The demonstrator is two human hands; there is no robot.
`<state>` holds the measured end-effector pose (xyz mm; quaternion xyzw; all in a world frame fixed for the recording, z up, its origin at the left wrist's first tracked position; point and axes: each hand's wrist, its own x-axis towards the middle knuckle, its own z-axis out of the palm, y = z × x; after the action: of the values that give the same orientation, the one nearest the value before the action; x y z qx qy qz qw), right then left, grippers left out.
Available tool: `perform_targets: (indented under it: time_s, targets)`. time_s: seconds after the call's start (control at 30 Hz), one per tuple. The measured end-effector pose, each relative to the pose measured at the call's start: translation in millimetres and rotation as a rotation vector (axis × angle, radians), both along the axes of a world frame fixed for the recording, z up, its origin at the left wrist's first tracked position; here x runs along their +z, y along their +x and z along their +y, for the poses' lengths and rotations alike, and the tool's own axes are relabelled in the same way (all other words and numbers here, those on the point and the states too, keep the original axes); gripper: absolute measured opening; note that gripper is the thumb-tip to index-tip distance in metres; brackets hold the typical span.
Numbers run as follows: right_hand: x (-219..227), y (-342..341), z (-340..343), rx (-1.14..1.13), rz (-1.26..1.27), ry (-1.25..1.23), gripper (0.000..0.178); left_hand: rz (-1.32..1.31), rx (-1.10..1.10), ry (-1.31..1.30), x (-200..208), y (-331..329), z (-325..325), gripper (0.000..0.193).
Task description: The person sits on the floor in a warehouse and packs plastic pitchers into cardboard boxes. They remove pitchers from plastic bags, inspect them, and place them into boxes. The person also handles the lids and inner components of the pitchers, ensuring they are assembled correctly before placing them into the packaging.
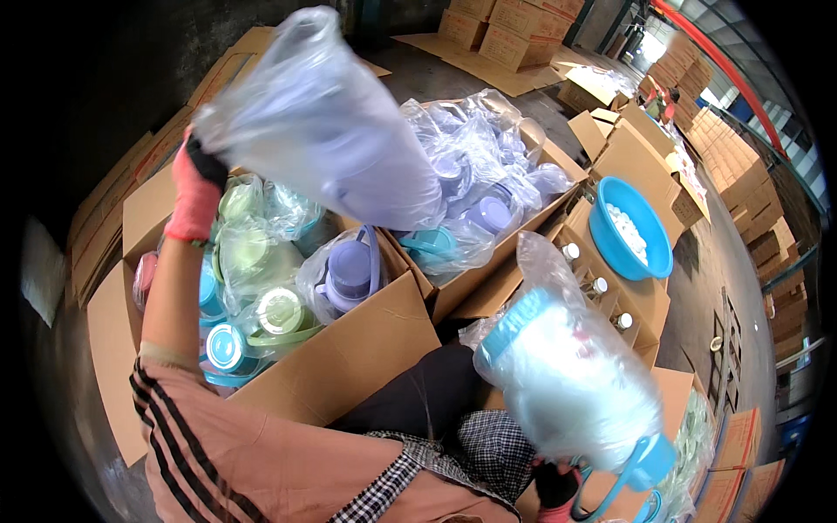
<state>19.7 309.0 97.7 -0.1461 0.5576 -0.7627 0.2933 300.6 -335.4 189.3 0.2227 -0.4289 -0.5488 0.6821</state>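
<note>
Coral-pink and black, a glove covers the left hand (pixel 202 179), which is raised and closed on the gathered end of a clear plastic bag (pixel 323 113); the bag slants down to the right above the boxes, blurred, with something purple inside. The right hand (pixel 556 488), gloved in the same colours, is low near the bottom edge beside the strap of a blue jug (pixel 571 375); its fingers look curled, but I cannot tell whether they pinch the strap, the plastic or both. That jug is wrapped in clear plastic and tilted, its lid end pointing down to the right. A striped sleeve (pixel 196 444) and a checked apron (pixel 497 444) show around the arms. Under the left forearm, an open carton (pixel 349 349) holds bagged jugs with blue, green and purple lids, the purple jug (pixel 353 272) at its right corner. Just behind it, a second carton (pixel 478 283) is full of plastic-wrapped purple and teal pieces. To the right, a blue basin (pixel 661 261) of small white pieces sits on cardboard, with capped bottles (pixel 596 287) in a row near it. Green bagged things (pixel 693 436) lie in a box at lower right. Farther off are stacked boxes (pixel 523 39), another person (pixel 671 100) and a red beam (pixel 724 54).
</note>
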Motion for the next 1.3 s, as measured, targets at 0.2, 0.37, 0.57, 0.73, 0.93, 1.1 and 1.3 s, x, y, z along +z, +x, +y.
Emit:
perform_targets:
  time_s: [0.2, 0.37, 0.57, 0.73, 0.93, 1.1, 1.3]
  targets:
    - [72.9, -62.6, -92.4, 0.03, 0.711, 0.381, 0.02, -0.025, -0.322, 0.321, -56.4, 116.7, 68.5, 0.036]
    - [108.2, -88.4, -246.3, 0.216, 1.088, 0.232, 0.016, -0.223, -0.085, 0.508, -118.6, 198.8, 115.8, 0.036]
    - [52.3, -94.8, -364.9, 0.511, 0.263, -0.057, 0.024, -0.285, 0.024, 0.659, -185.0, 242.6, 138.3, 0.036]
    - [-9.5, -108.0, -432.1, 0.625, 0.224, 0.293, 0.022, -0.343, 0.089, 0.723, -209.2, 261.1, 150.8, 0.036]
    - [3.9, -144.0, -500.3, 0.887, 0.625, 0.573, 0.014, -0.408, 0.116, 0.776, -221.6, 260.5, 148.9, 0.037]
    - [14.6, -156.0, -488.9, 0.913, 0.744, 0.732, 0.031, -0.457, 0.167, 0.811, -225.8, 270.2, 158.6, 0.038]
    - [67.8, -199.1, -500.9, 0.974, 1.035, 0.754, 0.033, -0.541, 0.194, 0.816, -223.4, 264.4, 149.8, 0.04]
